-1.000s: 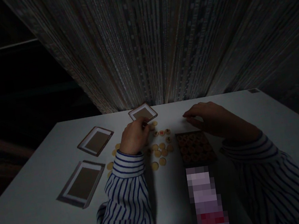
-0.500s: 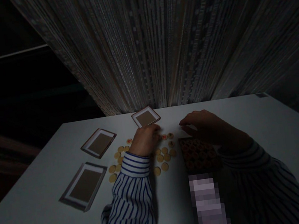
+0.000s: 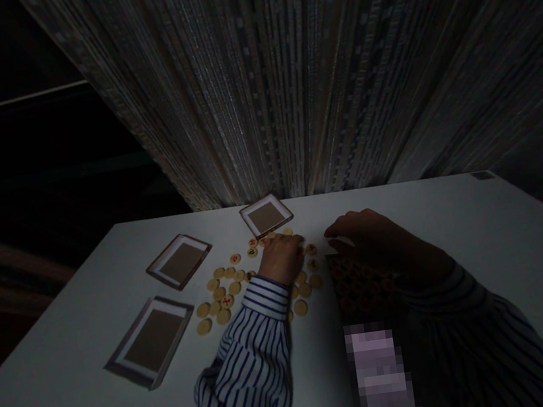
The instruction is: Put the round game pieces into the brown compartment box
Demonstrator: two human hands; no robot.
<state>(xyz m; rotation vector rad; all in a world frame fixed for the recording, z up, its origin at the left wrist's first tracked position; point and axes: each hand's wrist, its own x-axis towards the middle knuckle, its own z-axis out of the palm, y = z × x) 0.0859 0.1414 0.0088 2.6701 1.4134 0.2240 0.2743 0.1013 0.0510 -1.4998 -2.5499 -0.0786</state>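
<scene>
Head view: A marked disc [image 3: 311, 249], round with no long axis, lies just right of your left hand [image 3: 283, 259], the nearer one, its grip impossible to tell; your right hand [image 3: 373, 237] arches, thumb and fingers apart.

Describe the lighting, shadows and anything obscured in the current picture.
Head view: dim overall, the white tabletop palest among large surfaces; head view: right hand and dark tray in heavy shadow, left hand better lit; head view: a pixelated patch masks the area below the tray.
</scene>
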